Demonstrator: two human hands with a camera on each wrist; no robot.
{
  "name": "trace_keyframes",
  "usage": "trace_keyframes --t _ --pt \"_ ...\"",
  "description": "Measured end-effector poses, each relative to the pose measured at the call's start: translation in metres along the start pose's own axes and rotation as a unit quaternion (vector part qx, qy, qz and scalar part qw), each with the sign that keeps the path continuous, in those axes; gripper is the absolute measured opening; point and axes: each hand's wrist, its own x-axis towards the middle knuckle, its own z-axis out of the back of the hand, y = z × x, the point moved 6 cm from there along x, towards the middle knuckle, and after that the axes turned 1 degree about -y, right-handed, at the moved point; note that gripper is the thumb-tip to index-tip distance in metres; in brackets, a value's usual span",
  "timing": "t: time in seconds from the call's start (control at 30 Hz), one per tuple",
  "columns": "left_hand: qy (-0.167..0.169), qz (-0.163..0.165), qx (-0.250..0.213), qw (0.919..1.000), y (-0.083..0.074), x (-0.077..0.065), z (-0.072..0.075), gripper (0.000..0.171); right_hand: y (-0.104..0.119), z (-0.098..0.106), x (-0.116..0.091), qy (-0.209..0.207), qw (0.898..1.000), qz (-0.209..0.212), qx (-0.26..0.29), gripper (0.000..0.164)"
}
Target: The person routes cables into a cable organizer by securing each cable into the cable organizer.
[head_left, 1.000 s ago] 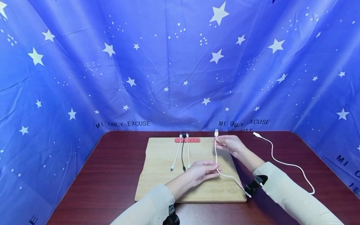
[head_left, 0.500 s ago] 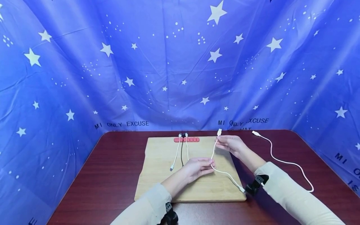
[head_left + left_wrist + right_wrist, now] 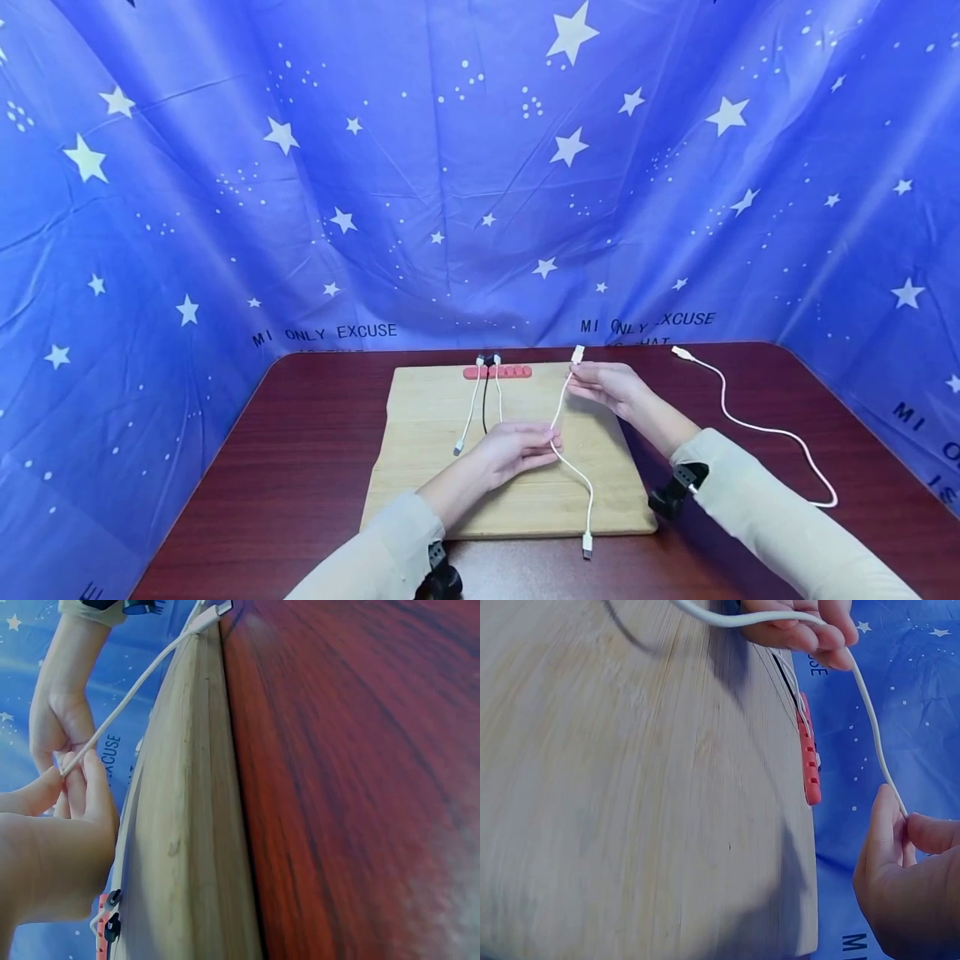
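A white USB cable [image 3: 577,475] is held up over the wooden board [image 3: 420,492] by both hands. My right hand [image 3: 606,387] pinches it just below its upper plug, near the board's far right corner. Lower down, my left hand [image 3: 517,450] pinches the cord between thumb and fingers; the free end hangs past the board's front edge. In the right wrist view the cord bends between the left hand [image 3: 810,630] and the right hand [image 3: 907,877]. A red cable holder strip [image 3: 517,372] lies along the board's far edge, with two white cables [image 3: 469,417] and a black cable [image 3: 486,404] in its left slots.
Another white cable [image 3: 765,436] lies curved on the dark red table [image 3: 300,467], right of the board. Behind the table hangs a blue star-patterned curtain [image 3: 480,167]. The holder's right-hand slots [image 3: 810,769] show no cables.
Both hands keep hold of the white cable. The left hand has moved left, and the cable's lower end has swung left from beside the right wrist to the board's front edge.
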Motion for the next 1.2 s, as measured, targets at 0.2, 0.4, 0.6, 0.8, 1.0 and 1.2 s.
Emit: trace_keyframes --t 0.2,0.4,0.6,0.8,1.0,1.2 --pt "0.003 0.003 0.009 1.0000 0.001 -0.006 0.003 0.031 -0.002 -0.007 0.003 0.005 1.000 0.001 -0.003 0.027" --pt "-0.006 -0.003 0.012 0.9999 0.000 -0.011 0.007 0.030 -0.006 -0.016 0.006 0.008 1.000 -0.004 0.009 0.027" --pt "-0.019 0.000 0.006 0.9998 0.000 -0.015 0.010 0.029 -0.007 -0.028 0.011 0.009 1.000 -0.012 0.004 0.030" --pt "-0.032 -0.003 -0.005 0.9995 0.002 -0.017 0.015 0.029 -0.008 -0.036 0.013 0.008 1.000 -0.022 0.004 0.023" --pt "-0.037 -0.004 -0.008 0.9993 0.002 -0.020 0.019 0.032 -0.009 -0.039 0.014 0.009 1.000 -0.023 0.014 0.027" --pt "-0.040 -0.007 -0.008 0.9991 0.001 -0.023 0.023 0.031 -0.011 -0.042 0.015 0.009 0.999 -0.023 0.038 0.016"
